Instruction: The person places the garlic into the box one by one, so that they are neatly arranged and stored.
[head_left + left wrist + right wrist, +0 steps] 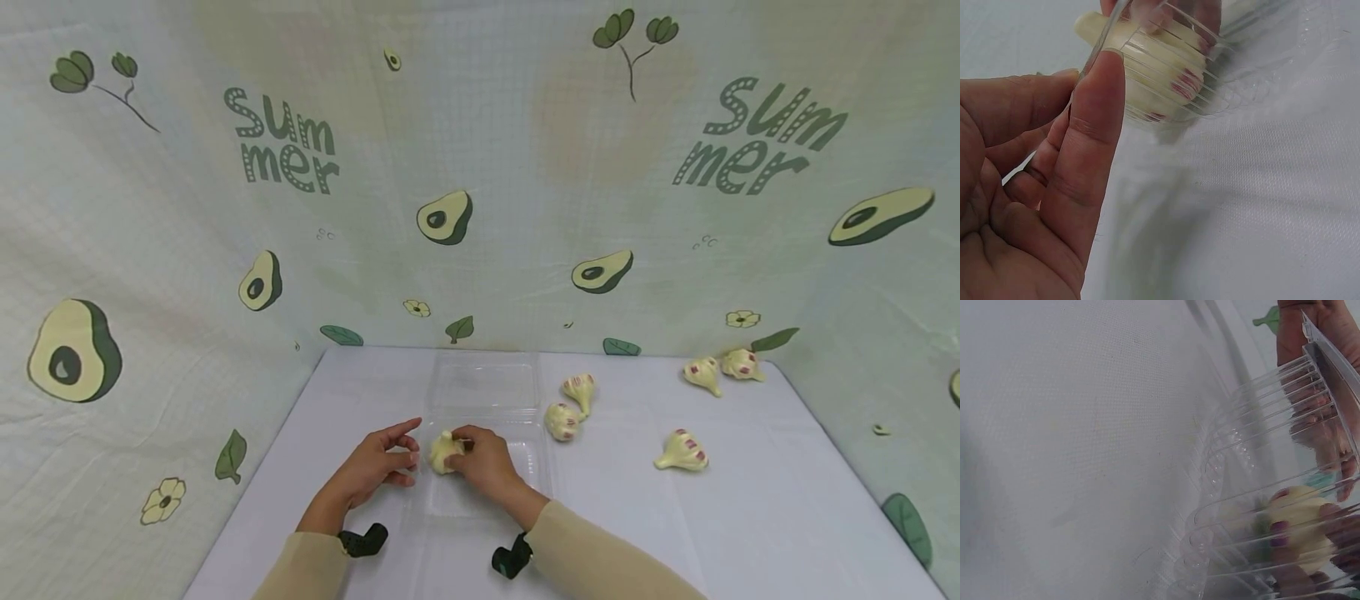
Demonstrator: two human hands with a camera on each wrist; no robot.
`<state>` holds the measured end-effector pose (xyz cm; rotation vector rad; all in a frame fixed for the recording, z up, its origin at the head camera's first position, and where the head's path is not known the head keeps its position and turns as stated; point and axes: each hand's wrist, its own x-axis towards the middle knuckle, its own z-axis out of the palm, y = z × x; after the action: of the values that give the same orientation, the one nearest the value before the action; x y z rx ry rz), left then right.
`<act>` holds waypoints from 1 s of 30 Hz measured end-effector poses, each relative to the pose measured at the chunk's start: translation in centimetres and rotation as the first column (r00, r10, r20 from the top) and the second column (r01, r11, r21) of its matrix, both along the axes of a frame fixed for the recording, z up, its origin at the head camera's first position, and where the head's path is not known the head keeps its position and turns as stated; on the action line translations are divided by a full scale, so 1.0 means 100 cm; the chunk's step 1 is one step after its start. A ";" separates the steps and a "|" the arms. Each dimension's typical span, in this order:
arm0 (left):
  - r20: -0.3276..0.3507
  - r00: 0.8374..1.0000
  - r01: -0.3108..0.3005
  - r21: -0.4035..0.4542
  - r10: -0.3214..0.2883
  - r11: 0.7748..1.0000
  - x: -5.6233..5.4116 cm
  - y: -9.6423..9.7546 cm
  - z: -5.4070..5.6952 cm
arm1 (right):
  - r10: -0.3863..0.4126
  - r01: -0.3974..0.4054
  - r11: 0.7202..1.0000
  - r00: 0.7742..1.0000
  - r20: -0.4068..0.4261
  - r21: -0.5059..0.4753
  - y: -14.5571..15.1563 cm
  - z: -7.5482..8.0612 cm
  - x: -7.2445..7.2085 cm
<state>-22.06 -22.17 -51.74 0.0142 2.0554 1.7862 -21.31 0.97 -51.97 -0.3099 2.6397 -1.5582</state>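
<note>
A clear plastic clamshell container lies on the table with its lid folded back away from me. My right hand holds a pale garlic bulb inside the base, near its left side. Through the ribbed wall in the left wrist view, the garlic bulb shows purple-red marks. At the container's left edge, my left hand pinches the rim between thumb and finger. The right wrist view shows the garlic bulb and right fingertips blurred behind the plastic.
Two garlic bulbs lie just right of the container. Another garlic bulb rests farther right, and two more sit at the back right. A printed cloth hangs behind the white table.
</note>
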 end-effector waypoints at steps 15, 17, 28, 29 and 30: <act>-0.008 1.000 0.000 -0.020 0.000 1.000 -0.004 0.004 0.002 | 0.001 -0.001 1.000 1.000 0.022 0.002 0.004 -0.001 -0.006; -0.014 1.000 0.003 -0.025 -0.003 1.000 -0.006 0.006 0.003 | 0.000 0.000 1.000 0.999 0.039 -0.002 0.006 -0.001 -0.007; -0.022 1.000 0.009 -0.054 -0.010 0.998 -0.020 0.010 0.004 | 0.006 -0.005 1.000 0.999 0.046 -0.017 0.011 0.003 -0.016; -0.021 1.000 0.010 -0.053 -0.011 0.999 -0.021 0.010 0.004 | 0.005 -0.004 1.000 0.999 0.048 -0.017 0.012 0.003 -0.016; -0.020 1.000 0.011 -0.052 -0.012 0.999 -0.021 0.010 0.004 | 0.003 -0.002 1.000 0.999 0.049 -0.015 0.012 0.003 -0.016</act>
<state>-24.18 -21.19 -51.32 0.0292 2.1110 1.7318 -22.95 2.17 -51.62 -0.2723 2.5916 -1.5642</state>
